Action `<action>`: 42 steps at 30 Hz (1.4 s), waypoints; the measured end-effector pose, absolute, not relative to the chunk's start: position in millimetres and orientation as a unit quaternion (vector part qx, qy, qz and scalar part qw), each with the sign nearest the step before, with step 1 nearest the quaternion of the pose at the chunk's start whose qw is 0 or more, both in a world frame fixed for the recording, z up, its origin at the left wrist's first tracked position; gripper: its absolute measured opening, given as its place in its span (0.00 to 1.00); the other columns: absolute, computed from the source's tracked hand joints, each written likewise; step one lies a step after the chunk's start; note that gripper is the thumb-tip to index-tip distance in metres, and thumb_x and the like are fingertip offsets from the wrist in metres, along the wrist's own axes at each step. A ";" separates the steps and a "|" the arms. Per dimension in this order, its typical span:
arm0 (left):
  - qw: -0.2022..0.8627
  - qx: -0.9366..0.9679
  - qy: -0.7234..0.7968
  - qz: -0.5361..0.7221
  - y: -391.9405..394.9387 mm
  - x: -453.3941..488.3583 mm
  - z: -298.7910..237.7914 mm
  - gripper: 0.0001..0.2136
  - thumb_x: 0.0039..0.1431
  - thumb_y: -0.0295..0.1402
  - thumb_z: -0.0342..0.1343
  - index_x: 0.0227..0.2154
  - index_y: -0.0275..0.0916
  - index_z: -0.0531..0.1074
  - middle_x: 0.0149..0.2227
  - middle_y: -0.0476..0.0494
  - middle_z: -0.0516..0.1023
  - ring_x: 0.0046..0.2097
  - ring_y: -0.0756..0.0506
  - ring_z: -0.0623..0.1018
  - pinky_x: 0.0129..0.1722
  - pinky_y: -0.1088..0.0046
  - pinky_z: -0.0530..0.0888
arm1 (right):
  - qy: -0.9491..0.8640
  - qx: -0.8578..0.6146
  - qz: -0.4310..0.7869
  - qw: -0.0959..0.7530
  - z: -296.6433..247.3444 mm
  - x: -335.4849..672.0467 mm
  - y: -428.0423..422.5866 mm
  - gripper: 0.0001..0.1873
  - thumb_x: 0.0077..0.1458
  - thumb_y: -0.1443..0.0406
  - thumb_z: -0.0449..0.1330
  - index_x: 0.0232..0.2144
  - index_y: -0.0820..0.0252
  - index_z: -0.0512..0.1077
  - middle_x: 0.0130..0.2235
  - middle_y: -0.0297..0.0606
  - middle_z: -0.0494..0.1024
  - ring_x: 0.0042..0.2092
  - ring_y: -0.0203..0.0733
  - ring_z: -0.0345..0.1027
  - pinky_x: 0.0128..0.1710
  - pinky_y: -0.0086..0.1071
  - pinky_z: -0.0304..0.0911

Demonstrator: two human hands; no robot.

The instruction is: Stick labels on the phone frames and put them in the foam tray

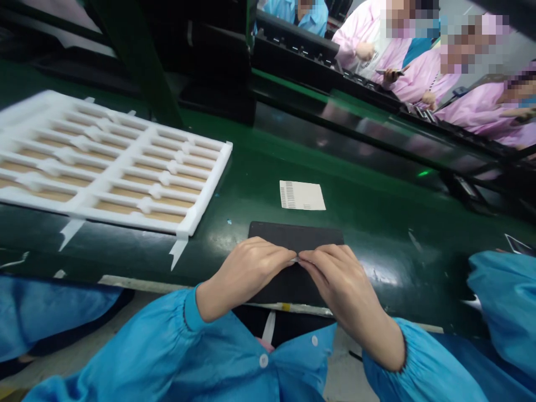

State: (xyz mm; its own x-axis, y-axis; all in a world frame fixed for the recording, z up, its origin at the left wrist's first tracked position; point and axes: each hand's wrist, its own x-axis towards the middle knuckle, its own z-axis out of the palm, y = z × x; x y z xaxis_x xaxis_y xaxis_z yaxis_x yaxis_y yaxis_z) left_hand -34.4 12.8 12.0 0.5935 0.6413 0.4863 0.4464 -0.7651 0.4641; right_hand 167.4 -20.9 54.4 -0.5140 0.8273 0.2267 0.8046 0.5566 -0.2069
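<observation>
A flat black tablet-like device (293,237) lies on the green belt (368,223) right in front of me. My left hand (247,273) and my right hand (337,279) rest on top of it, fingertips meeting at its middle. Both hands are closed in a pinch on a tiny pale piece (296,259), perhaps a sticker or tab; it is too small to name. Blue sleeves cover both my forearms.
A white foam tray (109,167) with long slots sits at the left. A white label sheet (302,195) lies just beyond the device. People in pink coats (419,72) work across the line. Another person's blue sleeve (502,301) is at the right.
</observation>
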 end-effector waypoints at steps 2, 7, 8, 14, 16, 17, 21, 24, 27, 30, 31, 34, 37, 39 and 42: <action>0.146 0.882 0.304 0.330 12.7 -34.7 11.3 0.11 0.71 0.31 0.46 0.42 0.36 0.74 0.39 0.46 0.83 0.38 0.46 0.82 0.36 0.70 0.73 | -0.858 -0.479 0.053 0.178 51.3 168.1 -23.9 0.11 0.66 0.67 0.54 0.49 0.60 0.69 0.40 0.42 0.80 0.41 0.44 0.71 0.41 0.39 0.64; 0.134 0.881 0.304 0.337 12.9 -34.6 7.5 0.10 0.70 0.30 0.47 0.41 0.36 0.74 0.39 0.46 0.83 0.38 0.45 0.82 0.36 0.69 0.73 | -0.839 -0.484 0.023 0.246 38.0 176.8 -36.6 0.18 0.62 0.70 0.58 0.54 0.57 0.66 0.50 0.43 0.78 0.50 0.47 0.71 0.48 0.43 0.64; 0.134 0.881 0.305 0.337 13.2 -34.6 7.3 0.10 0.70 0.30 0.47 0.41 0.36 0.74 0.39 0.46 0.83 0.38 0.45 0.82 0.37 0.69 0.73 | -0.844 -0.479 0.008 0.241 34.7 178.6 -39.0 0.18 0.62 0.71 0.59 0.54 0.57 0.67 0.51 0.43 0.78 0.50 0.47 0.70 0.48 0.43 0.64; 0.125 0.890 0.305 0.314 13.9 -34.3 10.0 0.10 0.70 0.30 0.47 0.41 0.36 0.74 0.39 0.45 0.83 0.39 0.46 0.82 0.39 0.69 0.73 | -0.878 -0.431 -0.088 0.187 19.9 178.8 -43.7 0.22 0.61 0.75 0.57 0.56 0.59 0.67 0.56 0.42 0.75 0.55 0.49 0.69 0.55 0.47 0.61; 0.113 0.896 0.303 0.305 12.4 -32.8 10.2 0.10 0.70 0.29 0.47 0.43 0.35 0.73 0.40 0.44 0.82 0.40 0.45 0.82 0.40 0.68 0.74 | -0.863 -0.441 -0.077 0.233 21.5 177.0 -40.6 0.20 0.60 0.74 0.58 0.54 0.58 0.69 0.55 0.43 0.76 0.54 0.48 0.70 0.55 0.47 0.61; 0.107 0.899 0.302 0.299 11.2 -32.3 10.6 0.10 0.70 0.28 0.46 0.44 0.35 0.73 0.40 0.43 0.82 0.40 0.45 0.81 0.40 0.68 0.74 | -0.847 -0.452 -0.062 0.272 23.4 177.0 -38.6 0.18 0.60 0.72 0.59 0.52 0.57 0.70 0.54 0.43 0.77 0.54 0.49 0.71 0.55 0.48 0.62; 0.121 0.904 0.306 0.272 7.5 -44.1 22.4 0.10 0.69 0.26 0.48 0.45 0.35 0.73 0.40 0.42 0.82 0.41 0.44 0.81 0.41 0.67 0.75 | -0.727 -0.519 0.000 0.450 27.0 187.4 -31.7 0.13 0.60 0.69 0.60 0.48 0.57 0.72 0.50 0.46 0.78 0.52 0.50 0.71 0.51 0.49 0.66; 0.178 0.885 0.335 0.269 11.1 -79.9 46.9 0.08 0.68 0.29 0.51 0.42 0.39 0.75 0.41 0.45 0.82 0.43 0.46 0.80 0.43 0.70 0.75 | -0.616 -0.595 0.046 0.515 12.7 201.5 -29.1 0.09 0.61 0.64 0.59 0.44 0.59 0.73 0.49 0.47 0.78 0.51 0.51 0.72 0.51 0.48 0.66; 0.204 0.853 0.407 0.254 24.5 -138.0 76.7 0.07 0.67 0.32 0.53 0.40 0.40 0.77 0.42 0.45 0.81 0.44 0.46 0.80 0.45 0.72 0.75 | -0.575 -0.646 0.105 0.490 -12.7 210.6 -28.2 0.14 0.61 0.55 0.57 0.40 0.60 0.75 0.47 0.47 0.79 0.50 0.52 0.73 0.52 0.49 0.65; 0.161 0.817 0.493 0.250 49.8 -208.0 96.5 0.11 0.65 0.39 0.55 0.40 0.38 0.78 0.42 0.47 0.81 0.45 0.46 0.79 0.47 0.71 0.75 | -0.573 -0.676 0.129 0.446 -30.6 212.2 -28.5 0.19 0.59 0.50 0.57 0.35 0.59 0.76 0.45 0.46 0.80 0.48 0.54 0.73 0.51 0.48 0.65; 0.135 0.806 0.525 0.235 60.5 -231.8 99.2 0.14 0.64 0.42 0.55 0.42 0.37 0.77 0.42 0.48 0.81 0.46 0.46 0.79 0.49 0.70 0.73 | -0.567 -0.684 0.130 0.441 -33.0 212.1 -28.7 0.20 0.59 0.49 0.56 0.35 0.58 0.76 0.44 0.45 0.80 0.48 0.54 0.73 0.51 0.48 0.66; 0.044 0.776 0.600 0.189 94.9 -296.0 97.0 0.24 0.61 0.52 0.54 0.44 0.34 0.77 0.45 0.49 0.81 0.44 0.46 0.78 0.49 0.70 0.73 | -0.551 -0.693 0.144 0.442 -33.7 212.2 -28.4 0.21 0.57 0.47 0.56 0.35 0.57 0.76 0.44 0.44 0.80 0.48 0.55 0.73 0.51 0.47 0.66; 0.009 0.765 0.617 0.184 124.2 -339.3 86.2 0.29 0.57 0.58 0.53 0.41 0.33 0.78 0.42 0.48 0.82 0.39 0.49 0.76 0.41 0.76 0.73 | -0.545 -0.695 0.173 0.436 -33.1 213.5 -27.7 0.23 0.55 0.45 0.56 0.34 0.56 0.76 0.43 0.44 0.80 0.49 0.57 0.73 0.51 0.48 0.66; -0.003 0.768 0.615 0.181 137.5 -357.0 79.3 0.32 0.55 0.61 0.52 0.39 0.33 0.78 0.37 0.52 0.83 0.36 0.51 0.75 0.37 0.79 0.72 | -0.531 -0.703 0.184 0.435 -33.9 214.3 -27.7 0.24 0.54 0.44 0.57 0.34 0.56 0.77 0.44 0.44 0.80 0.49 0.57 0.73 0.51 0.49 0.66; -0.020 0.775 0.607 0.176 149.8 -375.9 74.5 0.33 0.54 0.64 0.49 0.37 0.36 0.78 0.29 0.57 0.81 0.32 0.54 0.73 0.32 0.81 0.69 | -0.513 -0.714 0.188 0.438 -34.3 214.2 -28.5 0.24 0.53 0.43 0.57 0.34 0.56 0.77 0.43 0.44 0.81 0.49 0.58 0.73 0.52 0.50 0.66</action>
